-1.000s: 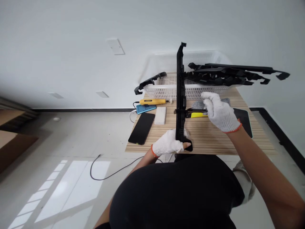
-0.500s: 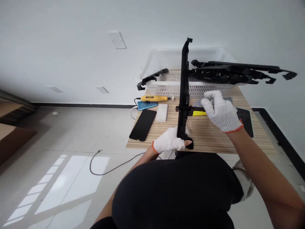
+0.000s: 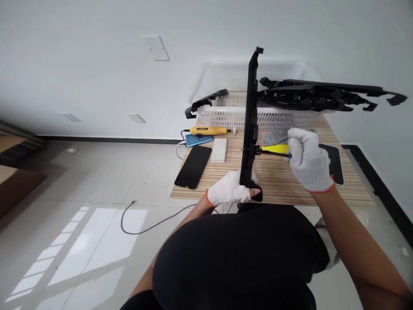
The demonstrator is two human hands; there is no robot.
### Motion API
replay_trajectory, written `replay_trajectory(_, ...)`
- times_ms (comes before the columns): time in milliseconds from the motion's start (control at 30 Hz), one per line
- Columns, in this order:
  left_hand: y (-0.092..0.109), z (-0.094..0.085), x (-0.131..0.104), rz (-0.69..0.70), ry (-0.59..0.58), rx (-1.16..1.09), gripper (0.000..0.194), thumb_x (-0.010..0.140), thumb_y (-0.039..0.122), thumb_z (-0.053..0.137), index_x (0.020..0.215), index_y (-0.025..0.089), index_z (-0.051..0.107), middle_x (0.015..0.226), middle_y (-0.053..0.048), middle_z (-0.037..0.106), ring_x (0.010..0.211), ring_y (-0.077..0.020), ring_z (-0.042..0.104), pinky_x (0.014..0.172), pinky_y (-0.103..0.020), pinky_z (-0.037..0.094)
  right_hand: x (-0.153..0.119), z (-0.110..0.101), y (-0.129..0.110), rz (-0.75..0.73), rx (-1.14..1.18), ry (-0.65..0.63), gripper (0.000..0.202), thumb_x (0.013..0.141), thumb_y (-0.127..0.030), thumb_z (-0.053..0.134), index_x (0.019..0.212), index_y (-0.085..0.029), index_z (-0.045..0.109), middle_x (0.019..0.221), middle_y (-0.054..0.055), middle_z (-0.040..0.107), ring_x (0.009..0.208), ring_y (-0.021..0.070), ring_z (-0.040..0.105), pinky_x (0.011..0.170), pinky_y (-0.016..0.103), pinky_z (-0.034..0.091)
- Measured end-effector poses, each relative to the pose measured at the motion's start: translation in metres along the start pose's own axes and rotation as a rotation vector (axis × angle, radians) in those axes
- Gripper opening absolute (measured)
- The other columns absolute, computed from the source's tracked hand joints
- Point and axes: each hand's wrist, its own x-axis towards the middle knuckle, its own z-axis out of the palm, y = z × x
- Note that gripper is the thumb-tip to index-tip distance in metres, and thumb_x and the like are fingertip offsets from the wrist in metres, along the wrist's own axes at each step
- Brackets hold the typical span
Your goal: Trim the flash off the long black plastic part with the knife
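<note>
Upright in front of me stands a long black plastic strip with hooked ends. My left hand, in a white glove with a bare thumb tip, is closed around its lower end. To the right, my gloved right hand is closed on a thin dark stick-like tool, its exact kind unclear. The tool reaches left to the strip's middle and lies across it. Just behind the tool, a yellow object and a grey fuzzy cloth-like thing lie on the table.
A white plastic basket stands at the table's back, with more black plastic parts across its right rim and one black part at its left. A yellow pen-shaped power tool, blue phone, white block and black phone lie left.
My right hand has moved slightly right, drawing the thin tool along with it; less of its tip sticks out left of the strip. My left hand keeps its hold.
</note>
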Motion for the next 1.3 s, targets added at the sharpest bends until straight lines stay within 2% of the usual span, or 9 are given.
replay_trajectory(167,0.001,-0.001,-0.001,-0.001,-0.01,0.007,0.021,0.088,0.04,0.07,0.086,0.02,0.066,0.069,0.004,0.064,0.067,-0.013,0.06,0.068,-0.025,0.048,-0.005,-0.003,-0.009,0.078,0.01,0.072,0.046,0.108,-0.048,0.04,0.132,-0.02,0.068,0.124,0.014,0.076,0.073,0.0224,0.075,0.063,0.035,0.058)
replay_trajectory(367,0.001,0.0,0.0,0.013,0.002,0.042,0.023,0.089,0.042,0.069,0.086,0.02,0.066,0.069,0.004,0.065,0.07,-0.0137,0.062,0.072,-0.025,0.049,-0.006,0.0,-0.015,-0.064,-0.138,-0.078,0.05,0.107,-0.049,0.035,0.127,-0.018,0.068,0.12,0.013,0.078,0.058,0.0175,0.067,0.048,0.031,0.04)
replay_trajectory(533,0.0,-0.001,0.0,0.042,0.004,0.069,0.023,0.089,0.042,0.07,0.085,0.02,0.066,0.075,0.002,0.067,0.076,-0.0147,0.063,0.074,-0.025,0.049,-0.003,-0.001,-0.015,-0.04,-0.051,-0.138,0.055,0.102,-0.061,0.041,0.125,-0.017,0.066,0.07,0.003,0.073,0.053,0.0203,0.065,0.048,0.029,0.036)
replay_trajectory(600,-0.001,-0.001,0.0,0.048,-0.002,0.073,0.025,0.089,0.044,0.07,0.085,0.02,0.067,0.078,0.002,0.068,0.078,-0.0154,0.063,0.075,-0.025,0.049,-0.002,0.0,-0.015,-0.026,-0.036,-0.127,0.055,0.1,-0.06,0.045,0.125,-0.015,0.066,0.063,0.001,0.069,0.051,0.0206,0.065,0.048,0.029,0.036)
replay_trajectory(800,0.002,-0.002,0.0,0.044,-0.016,0.073,0.024,0.09,0.043,0.068,0.084,0.02,0.069,0.07,0.003,0.066,0.074,-0.0151,0.063,0.074,-0.025,0.049,-0.005,0.001,-0.011,-0.049,-0.16,-0.064,0.05,0.103,-0.052,0.042,0.127,-0.018,0.069,0.069,0.004,0.073,0.05,0.0196,0.062,0.045,0.03,0.035)
replay_trajectory(1000,0.002,-0.001,-0.001,0.031,-0.029,0.024,0.026,0.091,0.046,0.067,0.085,0.02,0.068,0.071,0.003,0.066,0.069,-0.0143,0.061,0.07,-0.025,0.048,-0.011,0.002,-0.004,-0.164,-0.201,-0.202,0.046,0.108,-0.035,0.036,0.136,-0.017,0.068,0.122,0.014,0.077,0.058,0.018,0.064,0.048,0.034,0.041)
replay_trajectory(1067,0.002,-0.001,-0.001,0.032,-0.029,0.016,0.026,0.091,0.045,0.068,0.087,0.02,0.068,0.069,0.003,0.065,0.068,-0.0141,0.061,0.07,-0.025,0.048,-0.012,0.004,-0.003,-0.152,-0.219,-0.18,0.048,0.109,-0.037,0.036,0.138,-0.016,0.067,0.119,0.014,0.078,0.059,0.0186,0.067,0.05,0.034,0.042)
replay_trajectory(1200,0.002,-0.002,-0.001,0.037,-0.025,0.044,0.027,0.092,0.047,0.068,0.088,0.02,0.069,0.072,0.003,0.067,0.073,-0.0149,0.064,0.074,-0.025,0.049,-0.013,0.008,-0.006,-0.001,-0.153,-0.049,0.056,0.103,-0.058,0.051,0.136,-0.014,0.065,0.086,0.006,0.081,0.06,0.0215,0.072,0.05,0.031,0.042)
replay_trajectory(1300,0.004,-0.002,-0.001,0.018,-0.02,0.054,0.029,0.092,0.049,0.068,0.089,0.02,0.069,0.072,0.003,0.068,0.074,-0.0154,0.065,0.073,-0.025,0.049,-0.014,0.01,-0.008,0.05,-0.105,-0.017,0.062,0.098,-0.065,0.055,0.134,-0.015,0.064,0.083,0.004,0.08,0.063,0.0234,0.074,0.051,0.031,0.042)
